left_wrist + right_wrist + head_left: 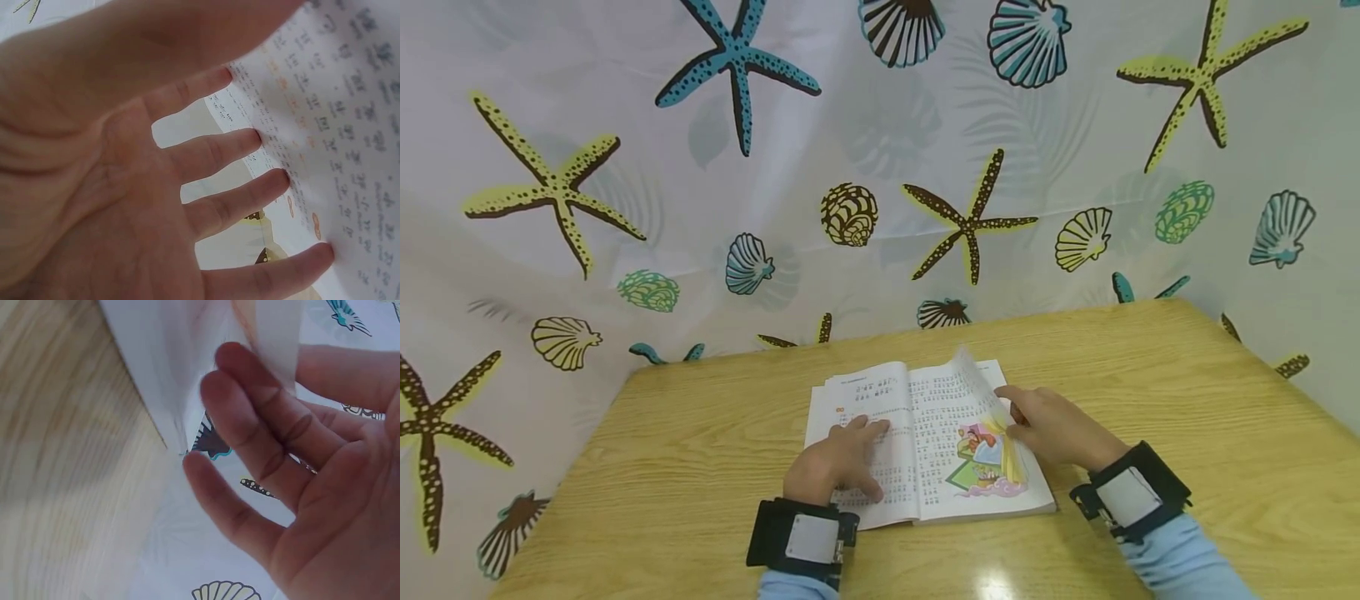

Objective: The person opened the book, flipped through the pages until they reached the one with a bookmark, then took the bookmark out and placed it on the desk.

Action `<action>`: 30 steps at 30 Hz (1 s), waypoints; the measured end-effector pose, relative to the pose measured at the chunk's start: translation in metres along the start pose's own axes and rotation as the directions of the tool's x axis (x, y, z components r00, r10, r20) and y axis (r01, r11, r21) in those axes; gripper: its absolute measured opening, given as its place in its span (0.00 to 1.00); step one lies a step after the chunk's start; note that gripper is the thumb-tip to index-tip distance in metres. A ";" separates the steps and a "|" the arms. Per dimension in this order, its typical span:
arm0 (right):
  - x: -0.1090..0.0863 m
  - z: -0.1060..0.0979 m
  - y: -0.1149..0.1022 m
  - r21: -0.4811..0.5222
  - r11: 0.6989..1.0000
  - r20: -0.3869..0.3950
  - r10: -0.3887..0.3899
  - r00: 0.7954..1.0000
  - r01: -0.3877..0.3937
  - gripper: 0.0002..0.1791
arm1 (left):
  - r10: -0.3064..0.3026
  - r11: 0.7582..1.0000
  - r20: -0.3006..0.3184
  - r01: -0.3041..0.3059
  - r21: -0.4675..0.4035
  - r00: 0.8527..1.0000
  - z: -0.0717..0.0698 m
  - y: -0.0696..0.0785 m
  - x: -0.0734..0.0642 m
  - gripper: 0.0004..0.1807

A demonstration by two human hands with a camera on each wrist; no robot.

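The open book point(928, 458) lies on the wooden table point(700, 450), its right-hand leaf point(979, 390) curling up. The right hand point(1051, 423) pinches that leaf's outer edge; the left hand point(837, 460), fingers spread, rests on the opposite page point(895, 471). Beyond hangs a cloth point(880, 117) of starfish and shells.

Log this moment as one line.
left hand: touches printed white left page; right hand: pinches lifted white right page; open paper book: on yellow-brown wooden table
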State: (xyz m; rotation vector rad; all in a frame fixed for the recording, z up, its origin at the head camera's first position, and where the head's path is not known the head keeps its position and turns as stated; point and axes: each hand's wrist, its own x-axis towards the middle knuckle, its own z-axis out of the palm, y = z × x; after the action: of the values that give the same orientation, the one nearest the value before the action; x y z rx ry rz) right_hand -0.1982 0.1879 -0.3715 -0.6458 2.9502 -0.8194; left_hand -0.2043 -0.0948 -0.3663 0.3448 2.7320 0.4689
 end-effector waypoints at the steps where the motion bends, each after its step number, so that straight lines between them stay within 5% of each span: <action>1: 0.000 -0.001 0.000 0.021 1.000 -0.005 -0.011 1.000 0.011 0.25 | 0.000 1.000 0.001 0.000 -0.003 1.000 0.000 0.000 0.000 0.50; 14: -0.001 -0.001 -0.006 0.123 0.991 -0.004 -0.056 0.998 0.056 0.24 | 0.012 1.000 0.000 -0.012 -0.024 1.000 0.001 -0.003 -0.003 0.50; 21: -0.004 0.005 -0.025 0.430 0.903 0.155 -0.077 0.985 0.003 0.32 | 0.022 1.000 0.008 -0.022 -0.015 1.000 0.000 -0.003 -0.005 0.49; 26: -0.004 0.018 -0.042 0.431 0.902 0.244 -0.142 0.959 0.024 0.32 | 0.027 0.999 0.008 -0.027 -0.019 1.000 0.001 -0.005 -0.005 0.49; 30: -0.001 0.030 -0.051 0.304 0.943 0.262 -0.221 0.939 0.137 0.29 | 0.028 0.999 0.010 -0.028 -0.021 1.000 0.000 -0.004 -0.004 0.49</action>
State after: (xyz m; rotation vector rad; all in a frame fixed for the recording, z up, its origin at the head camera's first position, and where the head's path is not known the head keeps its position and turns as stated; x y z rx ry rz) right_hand -0.1738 0.1344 -0.3724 -0.9355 2.4744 -1.0306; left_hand -0.2012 -0.0998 -0.3666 0.3798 2.7131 0.5019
